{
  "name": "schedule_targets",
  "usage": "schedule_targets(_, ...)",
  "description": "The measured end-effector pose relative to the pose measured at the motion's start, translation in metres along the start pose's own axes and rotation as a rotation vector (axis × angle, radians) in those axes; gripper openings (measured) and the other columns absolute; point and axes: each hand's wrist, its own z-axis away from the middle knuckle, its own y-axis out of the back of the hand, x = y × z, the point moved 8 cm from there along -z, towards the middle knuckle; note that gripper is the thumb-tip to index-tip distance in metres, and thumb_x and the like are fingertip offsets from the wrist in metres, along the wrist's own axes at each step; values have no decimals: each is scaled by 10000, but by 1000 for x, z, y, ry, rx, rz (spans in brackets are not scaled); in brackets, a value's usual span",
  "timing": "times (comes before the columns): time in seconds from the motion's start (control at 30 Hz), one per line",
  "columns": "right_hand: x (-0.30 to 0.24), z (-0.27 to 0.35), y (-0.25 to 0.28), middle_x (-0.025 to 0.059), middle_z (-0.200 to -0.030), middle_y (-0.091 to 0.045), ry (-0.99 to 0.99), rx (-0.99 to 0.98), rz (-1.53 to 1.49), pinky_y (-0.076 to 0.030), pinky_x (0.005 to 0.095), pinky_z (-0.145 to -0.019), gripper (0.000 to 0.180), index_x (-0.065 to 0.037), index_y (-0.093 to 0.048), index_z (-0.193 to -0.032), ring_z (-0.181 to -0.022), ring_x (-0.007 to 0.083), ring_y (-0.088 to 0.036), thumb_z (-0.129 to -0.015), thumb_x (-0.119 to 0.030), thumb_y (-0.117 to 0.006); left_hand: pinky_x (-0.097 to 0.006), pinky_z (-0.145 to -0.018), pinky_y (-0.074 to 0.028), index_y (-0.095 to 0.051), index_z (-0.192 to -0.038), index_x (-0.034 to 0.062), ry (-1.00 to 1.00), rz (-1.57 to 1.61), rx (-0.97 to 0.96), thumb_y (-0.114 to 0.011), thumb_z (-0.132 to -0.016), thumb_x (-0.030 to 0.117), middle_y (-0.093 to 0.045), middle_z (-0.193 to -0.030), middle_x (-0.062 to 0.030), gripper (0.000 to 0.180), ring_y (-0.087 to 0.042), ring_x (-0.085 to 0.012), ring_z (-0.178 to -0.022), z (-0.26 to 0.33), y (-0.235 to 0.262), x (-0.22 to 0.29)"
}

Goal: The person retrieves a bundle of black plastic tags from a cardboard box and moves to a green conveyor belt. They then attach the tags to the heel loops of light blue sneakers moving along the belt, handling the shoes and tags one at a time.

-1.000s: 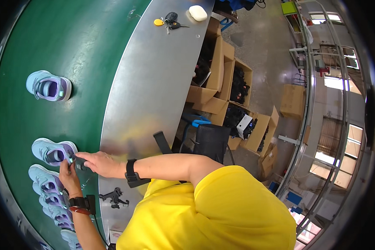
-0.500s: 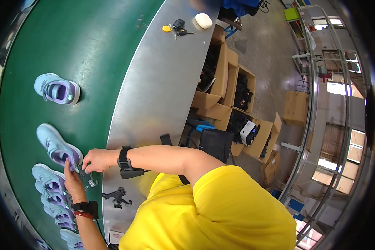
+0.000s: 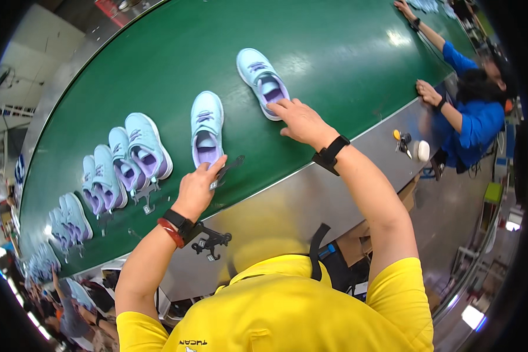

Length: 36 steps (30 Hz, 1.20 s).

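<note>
My left hand [image 3: 196, 190] closes on the heel of a light-blue sneaker [image 3: 207, 120] with purple lining. A black plastic shoe hanger [image 3: 233, 167] juts out beside those fingers; how it meets the heel is partly hidden. Farther right, my right hand [image 3: 304, 122] grips the heel collar of a second light-blue sneaker [image 3: 256, 69], fingertips at its opening. Both shoes lie on the green belt [image 3: 334, 64], toes pointing away from me. Left of them stands a pair of matching sneakers [image 3: 149, 141] with a black hanger [image 3: 146, 196] at the heels.
More sneaker pairs [image 3: 102, 176] line the belt to the left. Loose black hangers [image 3: 212, 240] lie on the metal ledge [image 3: 258, 217] before me. Keys [image 3: 402, 141] and a white oval case [image 3: 421, 151] rest farther right, near a co-worker in a blue shirt [image 3: 481, 120].
My view has swung round. My right hand has left the first sneaker and the hanger and now grips the other single sneaker. My left hand stays at the first sneaker's heel.
</note>
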Motion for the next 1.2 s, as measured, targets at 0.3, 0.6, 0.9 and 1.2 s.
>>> schedule_targets(0.3,-2,-14,-19,75,-851,-566,215,-27,107,-469,395,-696,239,-80,-533,-873,-821,298,-545,-696,-75,-693,-473,-674,-478,-593,-1141,105,124,197,79,-484,-761,-39,-608,-856,-199,421,-599,-394,-734,3,-7,-11)
schedule_targets(0.6,-95,-4,-28,26,-705,-520,427,-47,215,-393,337,-665,219,-129,-556,-755,-720,197,-522,-701,-276,-709,-462,-699,-470,-609,-1123,72,194,179,46,-491,-709,-75,-614,-838,-211,454,-596,-384,-765,0,-16,-19)
schedule_targets(0.9,-106,-6,-40,37,-673,-551,463,-107,227,-375,341,-676,136,-130,-600,-689,-707,204,-540,-686,-225,-698,-454,-692,-492,-629,-1093,96,193,185,3,-485,-782,-6,-600,-865,-200,358,-610,-372,-755,-4,-25,-15)
schedule_targets(1.2,-105,-8,-37,117,-985,-562,271,69,-141,-436,386,-739,393,-93,-564,-1008,-819,297,-551,-638,-37,-685,-423,-822,-480,-582,-1178,161,71,318,81,-492,-732,-88,-462,-1234,-183,519,-569,-375,-998,14,-7,-33)
